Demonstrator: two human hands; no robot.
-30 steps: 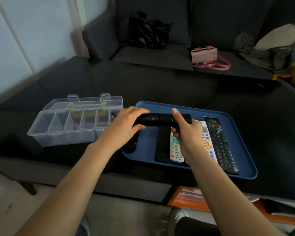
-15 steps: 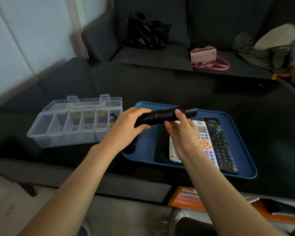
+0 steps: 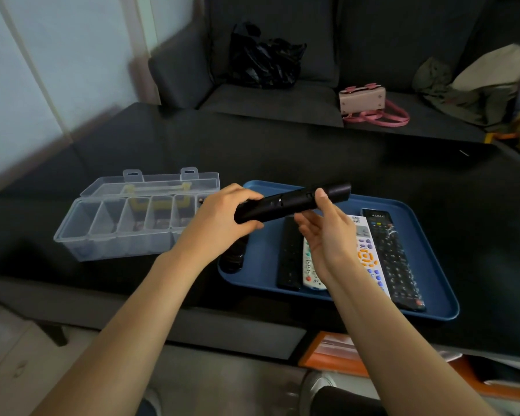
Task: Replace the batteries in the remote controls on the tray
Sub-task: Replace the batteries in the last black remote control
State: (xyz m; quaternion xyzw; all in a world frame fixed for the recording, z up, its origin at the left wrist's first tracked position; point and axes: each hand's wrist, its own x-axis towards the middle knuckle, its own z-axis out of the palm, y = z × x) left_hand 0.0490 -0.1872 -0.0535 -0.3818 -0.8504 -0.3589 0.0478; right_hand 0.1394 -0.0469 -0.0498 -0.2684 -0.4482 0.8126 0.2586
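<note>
Above the blue tray (image 3: pixel 427 310), a black remote (image 3: pixel 291 202) is held clear of the surface, lying crosswise and tilted so that its right end sits higher. The left hand (image 3: pixel 219 223) is wrapped around the lower left end, fingers curled over the top and thumb underneath. The right hand (image 3: pixel 327 235) sits palm-up under the middle, fingers loosely spread, with the thumb tip pressed against the near face of the body; whether the fingers behind also touch it cannot be told. Four more remotes remain on the tray: a dark one partly hidden under the left hand, a slim black one (image 3: pixel 289 253), a white one with coloured buttons (image 3: pixel 370 259) and a long black one (image 3: pixel 394 256). A clear plastic box (image 3: pixel 117 235) with compartments stands open just left of the tray on the dark table (image 3: pixel 282 151). The held remote is probably light, rigid plastic with a smooth, somewhat slippery shell. A firm grasp on one end, as shown, leaves the other hand free to push the battery cover; its catch is likely thin and could snap under hard levering.
</note>
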